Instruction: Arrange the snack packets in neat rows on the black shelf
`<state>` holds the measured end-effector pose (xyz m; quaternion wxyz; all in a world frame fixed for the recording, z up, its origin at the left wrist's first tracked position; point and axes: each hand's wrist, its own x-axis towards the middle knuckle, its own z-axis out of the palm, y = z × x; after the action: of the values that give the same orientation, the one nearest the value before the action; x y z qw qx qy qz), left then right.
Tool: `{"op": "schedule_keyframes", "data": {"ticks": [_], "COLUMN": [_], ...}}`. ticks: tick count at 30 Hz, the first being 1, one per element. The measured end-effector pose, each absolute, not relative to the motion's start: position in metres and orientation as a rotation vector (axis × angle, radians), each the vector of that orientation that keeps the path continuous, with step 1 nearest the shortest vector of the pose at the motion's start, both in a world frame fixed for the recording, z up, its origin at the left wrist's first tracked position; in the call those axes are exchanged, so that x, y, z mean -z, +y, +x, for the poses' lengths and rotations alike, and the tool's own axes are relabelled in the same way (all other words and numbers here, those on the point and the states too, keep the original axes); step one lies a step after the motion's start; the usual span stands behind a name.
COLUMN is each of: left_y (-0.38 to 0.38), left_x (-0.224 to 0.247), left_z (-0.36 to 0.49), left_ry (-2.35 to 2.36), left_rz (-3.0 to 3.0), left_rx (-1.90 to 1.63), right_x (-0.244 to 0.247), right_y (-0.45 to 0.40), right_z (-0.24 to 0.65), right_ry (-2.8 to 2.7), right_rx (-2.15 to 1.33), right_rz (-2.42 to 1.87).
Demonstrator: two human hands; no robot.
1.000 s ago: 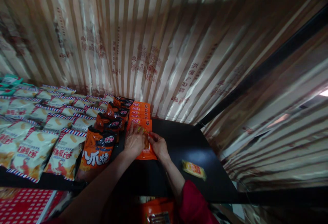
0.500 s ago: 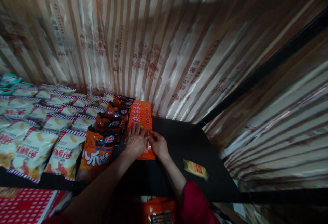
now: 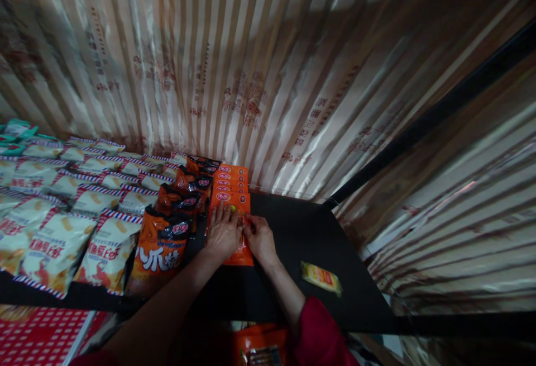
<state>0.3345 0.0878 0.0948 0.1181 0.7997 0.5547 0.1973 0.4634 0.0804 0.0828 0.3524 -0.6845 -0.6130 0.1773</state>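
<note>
My left hand (image 3: 225, 231) lies flat, fingers stretched out, on the front orange snack packet (image 3: 240, 255). My right hand (image 3: 260, 238) is at this packet's right edge, its fingers bent and pinching there; the fingertips are partly hidden. Behind the front packet, more flat orange packets (image 3: 231, 172) overlap in a row running back to the wall covering. To the left stands a row of orange and black puffed snack bags (image 3: 159, 248).
Several white snack bags with striped edges (image 3: 100, 251) fill the shelf's left side. A small yellow packet (image 3: 321, 278) lies on the black shelf (image 3: 288, 215) at right. Another orange packet (image 3: 262, 343) shows below the front edge. A dark bar (image 3: 419, 126) slants upward at right.
My hands stay on the front orange packet with almost the same pose. The whole view has shifted very slightly; nothing was picked up or let go.
</note>
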Motion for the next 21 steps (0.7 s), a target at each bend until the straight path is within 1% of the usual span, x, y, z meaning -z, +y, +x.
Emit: {"op": "schedule_keyframes", "data": {"ticks": [6,12,21], "left_y": [0.088,0.088,0.089], "left_x": [-0.092,-0.095,-0.097], "left_z": [0.335,0.335,0.334], "left_ry": [1.66,1.706,1.718], "left_rz": [2.367,2.408,2.434], "left_rx": [-0.535,-0.502,-0.478], "right_x": [-0.087,-0.095,-0.095], "right_y": [0.078,0.076,0.076], "right_z": [0.462,0.461,0.46], "right_ry": [-1.675,-1.777,-1.795], "right_rx": [-0.406,-0.375,-0.314], "right_rz": [-1.797,-1.916,-1.956]}}
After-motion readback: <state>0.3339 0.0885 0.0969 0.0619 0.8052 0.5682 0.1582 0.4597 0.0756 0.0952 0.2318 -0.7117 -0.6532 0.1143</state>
